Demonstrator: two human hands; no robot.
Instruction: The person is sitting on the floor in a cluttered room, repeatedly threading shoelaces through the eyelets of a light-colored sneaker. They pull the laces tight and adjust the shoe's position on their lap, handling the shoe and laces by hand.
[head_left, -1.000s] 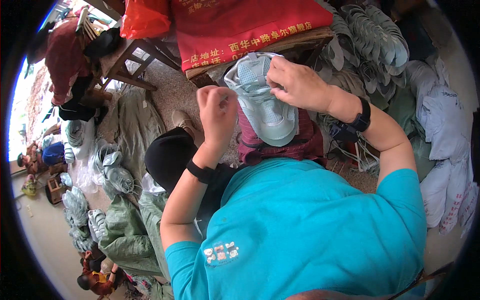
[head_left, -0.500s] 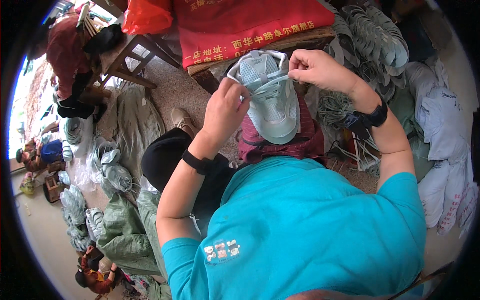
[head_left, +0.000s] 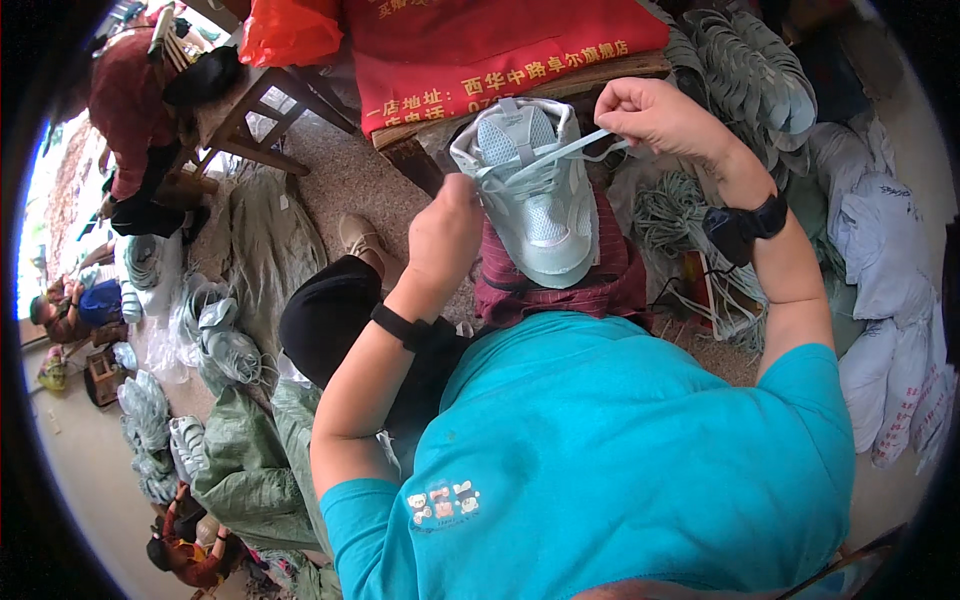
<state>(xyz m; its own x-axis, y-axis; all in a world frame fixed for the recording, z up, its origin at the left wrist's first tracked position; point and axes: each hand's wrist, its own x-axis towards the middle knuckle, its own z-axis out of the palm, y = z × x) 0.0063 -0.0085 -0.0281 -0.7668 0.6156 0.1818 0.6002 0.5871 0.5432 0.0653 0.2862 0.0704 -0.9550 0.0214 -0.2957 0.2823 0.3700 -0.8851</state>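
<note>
Since 0.5 s ago, right hand [head_left: 655, 112] fingers pinching lace [head_left: 560, 152] pulled outward; left hand [head_left: 447, 232] grips shoe [head_left: 535, 200].

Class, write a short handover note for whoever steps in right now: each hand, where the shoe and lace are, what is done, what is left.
Left hand: closed against the side of the pale blue shoe, steadying it on the lap.
Right hand: pinching the lace, pulled taut up and to the right.
Done: the lace crosses several eyelets.
Left: whether more eyelets remain cannot be told; the ends are not tied.
Nearby: stacked soles and the red banner.
</note>
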